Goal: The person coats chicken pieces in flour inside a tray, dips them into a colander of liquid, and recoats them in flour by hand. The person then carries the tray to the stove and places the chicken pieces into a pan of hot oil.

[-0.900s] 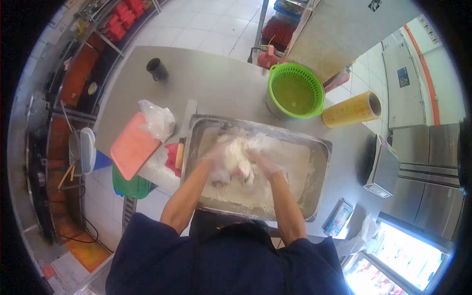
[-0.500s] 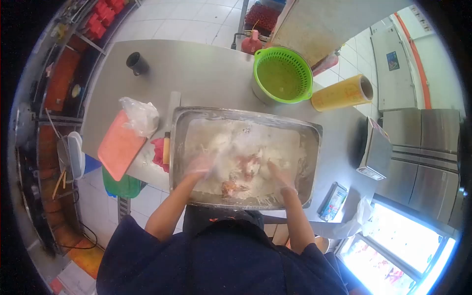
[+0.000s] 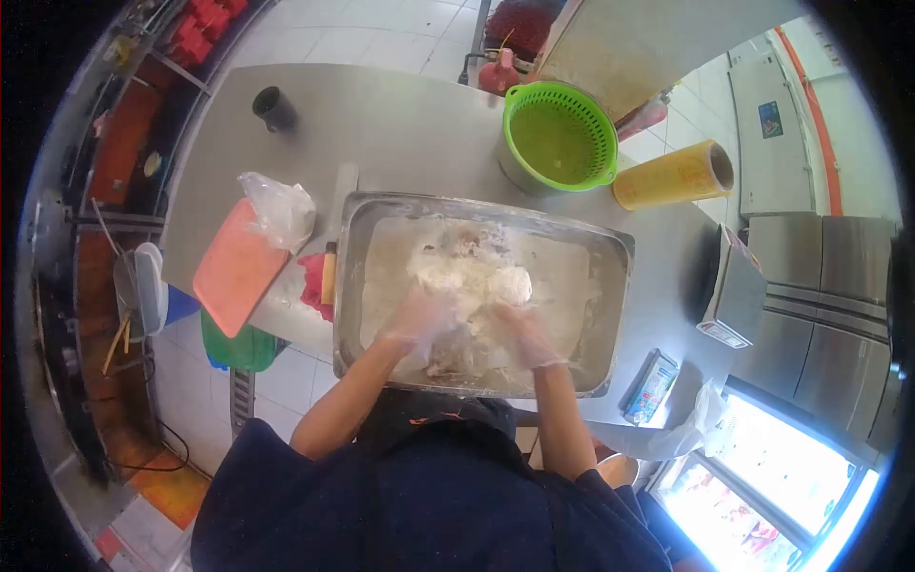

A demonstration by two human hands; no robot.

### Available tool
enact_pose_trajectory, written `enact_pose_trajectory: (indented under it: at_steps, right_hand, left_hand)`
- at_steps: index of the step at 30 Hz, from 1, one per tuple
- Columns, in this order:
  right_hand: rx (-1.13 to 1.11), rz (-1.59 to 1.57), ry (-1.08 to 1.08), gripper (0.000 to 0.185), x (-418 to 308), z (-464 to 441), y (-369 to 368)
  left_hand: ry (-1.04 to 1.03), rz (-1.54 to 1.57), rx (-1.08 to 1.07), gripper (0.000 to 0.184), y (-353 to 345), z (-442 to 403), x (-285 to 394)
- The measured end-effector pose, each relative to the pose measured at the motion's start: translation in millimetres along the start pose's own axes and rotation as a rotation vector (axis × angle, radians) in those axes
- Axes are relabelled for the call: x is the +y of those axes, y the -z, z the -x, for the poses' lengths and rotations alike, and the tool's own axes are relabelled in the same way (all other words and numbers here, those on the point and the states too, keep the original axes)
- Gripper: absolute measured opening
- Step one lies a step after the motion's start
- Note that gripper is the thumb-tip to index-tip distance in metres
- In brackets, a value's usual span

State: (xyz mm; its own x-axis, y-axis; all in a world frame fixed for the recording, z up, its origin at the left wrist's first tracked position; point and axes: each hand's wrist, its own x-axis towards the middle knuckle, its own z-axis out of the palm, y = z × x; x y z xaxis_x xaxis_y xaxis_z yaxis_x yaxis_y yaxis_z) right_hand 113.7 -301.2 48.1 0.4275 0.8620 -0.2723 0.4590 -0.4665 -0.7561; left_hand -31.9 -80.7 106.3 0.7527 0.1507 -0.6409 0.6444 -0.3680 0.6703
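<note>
A deep metal tray (image 3: 610,329) of white flour (image 3: 562,272) lies in front of me. Both my hands are inside it, in what look like clear plastic gloves. My left hand (image 3: 424,319) is smeared by motion, just below a flour-covered lump (image 3: 441,276). My right hand (image 3: 519,334) is close against a rounder white-coated lump (image 3: 510,284); blur hides whether its fingers grip it. Reddish-brown pieces, perhaps meat, show at the tray's far side (image 3: 467,243) and near side (image 3: 446,364), partly under flour.
On the metal table (image 3: 400,114) stand a green colander (image 3: 610,172) in a pot, a yellow film roll (image 3: 672,176) and a black cup (image 3: 274,110). A pink cutting board (image 3: 233,272), plastic bag (image 3: 281,210) and red cloth (image 3: 313,281) lie left; a blue-green packet (image 3: 651,388) lies right.
My hands have moved closer together toward the middle of the tray. Two white-coated lumps now show at my fingertips, and reddish pieces that lay in the middle are more covered or shifted.
</note>
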Motion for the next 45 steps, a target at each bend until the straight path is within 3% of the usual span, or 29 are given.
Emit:
enact_pose_trajectory:
  at_steps: [2, 3, 5, 6, 8, 9, 10, 12, 14, 15, 17, 18, 19, 21, 22, 24, 25, 26, 28, 30, 31, 32, 34, 36, 38, 40, 42, 43, 45]
  right_hand:
    - [0.091, -0.734, -0.413, 0.041, -28, -4, 41]
    - [0.089, -0.731, -0.409, 0.041, -41, -7, 56]
    - [0.436, -0.433, -0.441, 0.045, -57, -16, 79]
    - [0.438, -0.434, -0.439, 0.045, -34, -27, 73]
    - [0.239, -0.568, -0.601, 0.057, 31, -54, 52]
    - [0.236, -0.565, -0.593, 0.057, 13, -65, 59]
    - [0.155, -0.562, -0.530, 0.064, -27, -76, 69]
    - [0.064, -0.578, -0.471, 0.071, -49, -89, 64]
    - [-0.033, -0.877, -0.574, 0.074, -34, -111, 51]
    - [-0.033, -0.875, -0.565, 0.074, -18, -117, 47]
    - [-0.178, -0.470, -0.376, 0.074, 16, -115, 39]
    - [-0.178, -0.474, -0.383, 0.074, 9, -105, 45]
    - [-0.205, -0.498, -0.328, 0.070, -12, -89, 59]
    - [-0.235, -0.526, -0.290, 0.066, -13, -58, 58]
    - [-0.165, -0.747, -0.423, 0.069, 2, -44, 53]
    - [-0.089, -0.962, -0.551, 0.071, 8, -27, 53]
    - [-0.098, -0.727, -0.574, 0.071, 6, -20, 55]
    - [-0.107, -0.491, -0.589, 0.072, 5, -16, 57]
    - [-0.028, -0.718, -0.655, 0.071, -19, -18, 38]
    - [0.065, -0.953, -0.715, 0.070, -28, -24, 12]
    - [0.076, -0.914, -0.557, 0.068, -22, -32, -2]
    - [0.087, -0.892, -0.472, 0.067, -13, -35, -9]
    - [0.052, -0.836, -0.427, 0.067, -10, -46, -11]
    - [-0.004, -0.805, -0.484, 0.068, -4, -42, -10]
    - [-0.086, -0.470, -0.185, 0.064, 6, -19, 6]
    - [-0.074, -0.239, 0.072, 0.059, 15, 6, 21]
    - [-0.041, -0.112, 0.232, 0.056, 24, 25, 26]
    - [-0.148, -0.026, -0.102, 0.056, 28, 34, 22]
    - [-0.254, 0.073, -0.426, 0.056, 32, 40, 12]
  left_hand:
    - [0.019, 0.616, 0.382, 0.040, -8, -16, -18]
    - [0.007, 0.819, 0.516, 0.041, -10, -27, -30]
    - [0.238, 0.161, 0.700, 0.050, 4, -64, -63]
    - [0.323, -0.060, 0.750, 0.053, 14, -77, -71]
    - [0.004, 0.001, 0.502, 0.059, 21, -93, -72]
    - [-0.100, 0.028, 0.419, 0.061, 21, -102, -74]
    - [-0.357, 0.099, 0.486, 0.056, 10, -117, -79]
    - [-0.598, 0.153, 0.541, 0.053, 8, -123, -72]
    - [0.347, 1.030, 0.026, 0.049, 30, -129, -46]
    - [0.339, 1.029, 0.032, 0.049, 31, -128, -48]
    - [0.150, 1.151, 0.041, 0.046, 19, -123, -64]
    - [0.157, 1.151, 0.036, 0.046, 18, -123, -78]
    - [-0.065, 0.950, 0.138, 0.045, 18, -122, -94]
    - [-0.176, 0.962, 0.197, 0.039, 27, -79, -70]
    - [-0.232, 0.967, 0.226, 0.037, 32, -57, -57]
    - [0.171, 0.628, 0.121, 0.043, 41, -37, -67]
    - [0.171, 0.631, 0.122, 0.043, 32, -34, -68]
    - [0.317, 0.870, 0.075, 0.045, 21, -32, -72]
    - [0.465, 1.103, 0.021, 0.048, -1, -36, -83]
    - [0.025, 0.455, 0.041, 0.053, -16, -45, -82]
    - [-0.119, 0.236, 0.066, 0.055, -19, -46, -71]
    - [0.054, 0.580, 0.001, 0.059, -22, -50, -57]
    - [0.216, 0.908, -0.065, 0.063, -7, -49, -38]
    - [0.231, 0.587, -0.037, 0.068, 4, -34, -36]
    - [0.356, 0.608, 0.039, 0.068, 37, 12, 21]
    - [0.482, 0.629, 0.114, 0.069, 34, 21, 10]
    - [0.303, 0.570, 0.148, 0.067, 6, 6, -56]
    - [0.244, 0.552, 0.158, 0.066, -2, 7, -68]
    - [0.444, 1.017, 0.295, 0.049, -26, 15, -80]
